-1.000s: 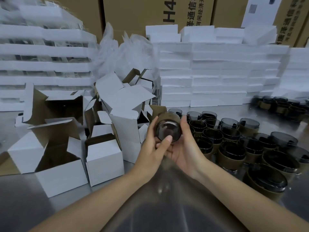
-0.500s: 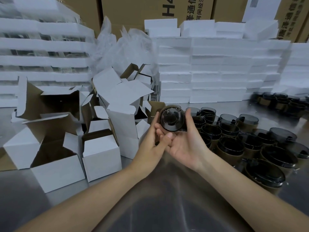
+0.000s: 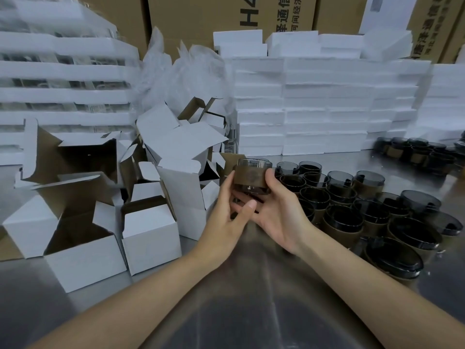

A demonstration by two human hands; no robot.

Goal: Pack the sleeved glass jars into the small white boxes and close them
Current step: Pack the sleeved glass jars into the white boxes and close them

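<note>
Two hands on one jar (image 3: 252,164): left hand (image 3: 226,219) gripping its side, right hand (image 3: 279,217) cupping underneath, upright between the open boxes (image 3: 151,230) and waiting jars (image 3: 339,195). Risk: the glass could slide through its brown sleeve (image 3: 250,177), or clip a box edge going in.

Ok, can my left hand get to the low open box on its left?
Probably yes. The low open box stands close on the left of the left hand, its top uncovered, though that hand helps the right hand hold the jar.
</note>
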